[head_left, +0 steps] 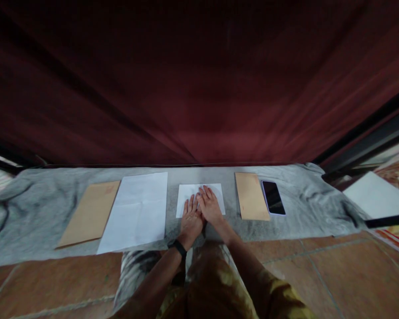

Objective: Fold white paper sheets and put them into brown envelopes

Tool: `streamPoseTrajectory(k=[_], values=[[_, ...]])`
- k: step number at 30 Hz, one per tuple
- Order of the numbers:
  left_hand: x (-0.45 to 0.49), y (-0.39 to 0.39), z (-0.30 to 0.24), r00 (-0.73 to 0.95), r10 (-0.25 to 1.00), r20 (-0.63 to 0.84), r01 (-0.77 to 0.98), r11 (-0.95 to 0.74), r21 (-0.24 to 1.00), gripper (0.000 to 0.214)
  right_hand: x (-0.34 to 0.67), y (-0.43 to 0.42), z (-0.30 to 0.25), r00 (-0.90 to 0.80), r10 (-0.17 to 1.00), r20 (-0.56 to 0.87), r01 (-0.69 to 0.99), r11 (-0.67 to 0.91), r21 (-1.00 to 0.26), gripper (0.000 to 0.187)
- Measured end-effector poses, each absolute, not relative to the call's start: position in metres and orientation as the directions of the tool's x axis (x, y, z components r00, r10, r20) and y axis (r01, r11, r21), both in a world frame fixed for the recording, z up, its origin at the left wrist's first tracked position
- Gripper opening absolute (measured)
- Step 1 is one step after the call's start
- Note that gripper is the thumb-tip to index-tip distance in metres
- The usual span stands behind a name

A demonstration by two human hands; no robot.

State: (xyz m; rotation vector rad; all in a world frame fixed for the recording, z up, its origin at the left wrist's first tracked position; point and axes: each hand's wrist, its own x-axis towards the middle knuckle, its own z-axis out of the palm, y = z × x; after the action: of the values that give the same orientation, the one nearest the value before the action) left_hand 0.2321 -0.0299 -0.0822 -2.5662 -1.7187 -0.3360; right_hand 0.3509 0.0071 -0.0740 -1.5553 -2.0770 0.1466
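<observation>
A small white sheet of paper, perhaps folded, lies on the grey cloth in front of me. My left hand, with a dark band on its wrist, rests on the sheet's lower part, fingers stretched out. Close beside it, my right hand lies flat on the paper, its fingers pointing up and to the left. The two hands touch or slightly overlap near the middle. Neither one grips anything. Left of them is a large white sheet with faint crease marks.
Brown envelopes lie on both sides, a larger one at the left and a smaller one at the right. A phone is beside the smaller envelope. Grey cloth covers the surface, and a dark red curtain hangs behind it.
</observation>
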Motion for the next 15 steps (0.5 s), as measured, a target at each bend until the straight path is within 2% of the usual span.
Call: streamPoseTrajectory(k=[7, 15], values=[[0.23, -0.031, -0.085, 0.351, 0.917, 0.192, 0.925, -0.371, 0.083, 0.062, 0.344, 0.005, -0.082, -0.138, 0.936, 0.325, 0.914, 0.247, -0.323, 0.044], [0.217, -0.029, -0.081, 0.136, 0.967, 0.216, 0.971, -0.173, 0.164, 0.058, 0.384, -0.003, -0.082, -0.109, 0.956, 0.274, 0.963, 0.169, -0.209, 0.05]])
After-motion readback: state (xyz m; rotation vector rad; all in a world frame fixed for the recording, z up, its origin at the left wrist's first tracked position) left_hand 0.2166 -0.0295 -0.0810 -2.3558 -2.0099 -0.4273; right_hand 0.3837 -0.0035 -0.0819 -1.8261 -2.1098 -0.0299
